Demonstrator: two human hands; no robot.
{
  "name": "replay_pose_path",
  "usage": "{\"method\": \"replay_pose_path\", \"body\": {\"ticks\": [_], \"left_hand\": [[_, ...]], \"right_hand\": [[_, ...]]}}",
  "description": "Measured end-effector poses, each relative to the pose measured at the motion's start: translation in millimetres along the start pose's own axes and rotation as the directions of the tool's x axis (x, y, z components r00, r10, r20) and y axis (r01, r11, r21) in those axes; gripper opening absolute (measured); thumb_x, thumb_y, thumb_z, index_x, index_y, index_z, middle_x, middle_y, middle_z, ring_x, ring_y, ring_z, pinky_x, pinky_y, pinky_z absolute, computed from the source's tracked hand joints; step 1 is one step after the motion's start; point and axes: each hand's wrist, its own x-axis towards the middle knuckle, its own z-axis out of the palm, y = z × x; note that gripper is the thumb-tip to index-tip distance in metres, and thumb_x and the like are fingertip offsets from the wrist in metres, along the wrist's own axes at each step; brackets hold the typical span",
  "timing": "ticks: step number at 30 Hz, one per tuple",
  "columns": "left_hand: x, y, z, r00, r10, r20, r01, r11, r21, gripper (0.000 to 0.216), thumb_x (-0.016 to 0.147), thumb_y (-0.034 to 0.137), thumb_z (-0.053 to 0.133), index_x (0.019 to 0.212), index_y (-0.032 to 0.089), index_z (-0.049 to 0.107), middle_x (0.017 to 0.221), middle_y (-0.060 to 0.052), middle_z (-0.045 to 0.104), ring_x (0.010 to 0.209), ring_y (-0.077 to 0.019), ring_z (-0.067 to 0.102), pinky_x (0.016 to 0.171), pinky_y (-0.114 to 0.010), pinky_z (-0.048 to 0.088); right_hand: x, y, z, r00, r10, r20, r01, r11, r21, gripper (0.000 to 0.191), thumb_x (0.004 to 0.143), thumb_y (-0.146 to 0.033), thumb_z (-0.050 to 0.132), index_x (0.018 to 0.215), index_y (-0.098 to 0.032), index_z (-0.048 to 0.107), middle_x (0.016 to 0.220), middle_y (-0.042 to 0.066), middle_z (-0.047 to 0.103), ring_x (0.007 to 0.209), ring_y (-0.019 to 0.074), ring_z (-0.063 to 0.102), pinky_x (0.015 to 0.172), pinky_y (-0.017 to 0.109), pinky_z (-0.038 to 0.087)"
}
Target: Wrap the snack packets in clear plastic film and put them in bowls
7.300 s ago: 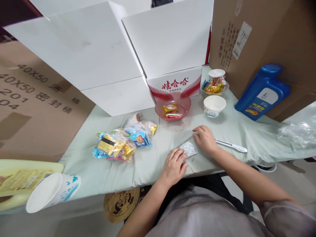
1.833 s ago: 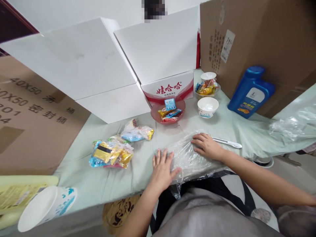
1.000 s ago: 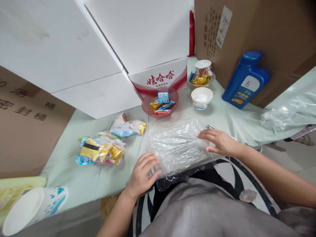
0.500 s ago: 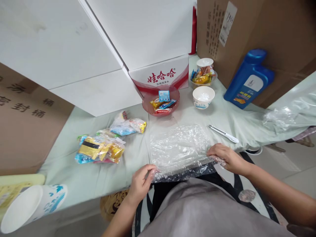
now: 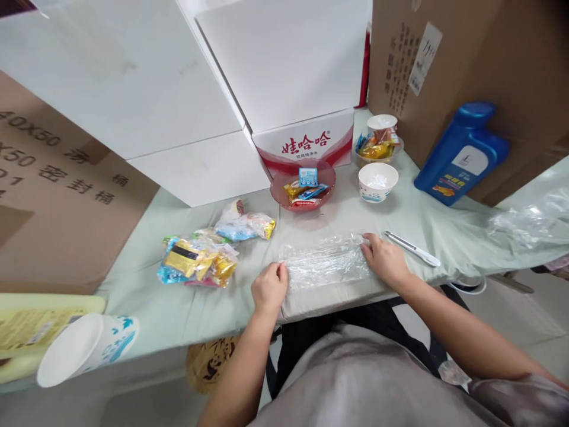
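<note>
A sheet of clear plastic film (image 5: 326,261) lies on the cloth-covered table, its near part folded back over the rest. At its left edge my left hand (image 5: 270,286) is closed, pinching the film. My right hand (image 5: 384,258) grips the right edge, with thumb and fingers together near the far corner. Just right of that hand rests a white utility knife (image 5: 412,249). Beyond the film stands a pinkish glass bowl (image 5: 278,193) holding several small wrapped snacks. Left of the film are bags of wrapped snacks (image 5: 200,261).
A paper cup (image 5: 377,184) with clear plastic inside stands at the back right, before a clear bowl of snacks (image 5: 377,151). A blue bottle (image 5: 464,154) leans by a cardboard box (image 5: 444,35). Another paper cup (image 5: 89,347) lies tilted at the left edge. White boxes (image 5: 284,65) line the back.
Both hands have moved away from me, carrying the film's near edge up from the table edge and over the sheet. The view has shifted slightly left.
</note>
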Motion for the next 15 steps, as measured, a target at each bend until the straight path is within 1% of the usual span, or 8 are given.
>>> {"method": "replay_pose_path", "body": {"ticks": [2, 5, 7, 9, 10, 12, 14, 15], "left_hand": [[-3, 1, 7, 0.999, 0.028, -0.027, -0.026, 0.998, 0.059, 0.027, 0.089, 0.035, 0.052, 0.070, 0.019, 0.064, 0.062, -0.003, 0.065, 0.055, -0.0151, 0.054, 0.056, -0.027, 0.028], [-6, -1, 14, 0.998, 0.053, -0.043, -0.050, 0.996, 0.080, 0.025, 0.088, 0.034, 0.053, 0.068, 0.020, 0.061, 0.060, -0.002, 0.063, 0.056, -0.0154, 0.055, 0.058, -0.027, 0.030], [-6, -2, 13, 0.998, 0.050, -0.026, -0.049, 0.998, 0.050, 0.022, 0.087, 0.032, 0.054, 0.071, 0.020, 0.061, 0.059, -0.001, 0.061, 0.057, -0.0158, 0.056, 0.058, -0.027, 0.032], [-4, -3, 7, 0.999, 0.037, -0.025, -0.037, 0.999, -0.015, 0.016, 0.086, 0.032, 0.054, 0.081, 0.020, 0.063, 0.060, 0.001, 0.060, 0.058, -0.0165, 0.056, 0.060, -0.027, 0.036], [-3, -3, 2, 0.998, 0.032, -0.057, -0.034, 0.998, -0.048, 0.016, 0.085, 0.033, 0.055, 0.089, 0.019, 0.063, 0.064, 0.001, 0.061, 0.061, -0.0172, 0.057, 0.062, -0.028, 0.038], [0, 0, -8, 0.981, 0.047, -0.190, -0.063, 0.995, -0.080, 0.023, 0.085, 0.034, 0.055, 0.100, 0.017, 0.061, 0.074, -0.003, 0.063, 0.070, -0.0201, 0.060, 0.069, -0.032, 0.044], [2, 6, -17, 0.936, 0.136, -0.323, -0.168, 0.983, -0.072, 0.022, 0.086, 0.032, 0.055, 0.100, 0.015, 0.061, 0.087, -0.009, 0.064, 0.084, -0.0236, 0.062, 0.079, -0.037, 0.046], [2, 11, -19, 0.915, 0.214, -0.342, -0.251, 0.966, -0.066, 0.019, 0.087, 0.030, 0.054, 0.098, 0.015, 0.062, 0.091, -0.011, 0.064, 0.090, -0.0246, 0.061, 0.084, -0.038, 0.047]], "right_hand": [[-1, 0, 5, 1.000, -0.001, -0.008, 0.000, 0.997, -0.077, 0.035, 0.096, -0.031, 0.044, 0.123, -0.014, 0.058, 0.099, 0.012, 0.074, 0.083, 0.0264, 0.070, 0.061, 0.031, 0.044], [-3, 0, 11, 0.999, 0.012, -0.030, -0.016, 0.993, -0.118, 0.035, 0.096, -0.032, 0.044, 0.125, -0.015, 0.057, 0.098, 0.011, 0.075, 0.081, 0.0253, 0.070, 0.059, 0.030, 0.042], [-4, 1, 12, 0.999, 0.003, -0.043, -0.008, 0.993, -0.117, 0.035, 0.096, -0.032, 0.044, 0.125, -0.015, 0.056, 0.100, 0.010, 0.075, 0.080, 0.0244, 0.070, 0.059, 0.029, 0.041], [-5, 3, 13, 0.998, -0.027, -0.052, 0.022, 0.995, -0.100, 0.034, 0.096, -0.030, 0.044, 0.124, -0.016, 0.056, 0.102, 0.009, 0.074, 0.081, 0.0238, 0.070, 0.060, 0.029, 0.042], [-5, 3, 13, 0.998, -0.042, -0.056, 0.037, 0.995, -0.089, 0.034, 0.096, -0.030, 0.044, 0.124, -0.016, 0.056, 0.102, 0.009, 0.074, 0.082, 0.0235, 0.070, 0.060, 0.029, 0.042], [-5, 5, 13, 0.996, -0.060, -0.062, 0.055, 0.996, -0.075, 0.034, 0.095, -0.029, 0.044, 0.124, -0.015, 0.056, 0.100, 0.009, 0.075, 0.081, 0.0232, 0.070, 0.061, 0.029, 0.044], [-5, 5, 13, 0.995, -0.062, -0.074, 0.057, 0.996, -0.071, 0.035, 0.095, -0.029, 0.043, 0.124, -0.016, 0.057, 0.097, 0.009, 0.075, 0.080, 0.0235, 0.070, 0.061, 0.030, 0.044], [-5, 4, 14, 0.995, -0.063, -0.081, 0.057, 0.996, -0.070, 0.035, 0.095, -0.030, 0.042, 0.124, -0.015, 0.057, 0.097, 0.010, 0.075, 0.079, 0.0238, 0.070, 0.060, 0.030, 0.045]]}}
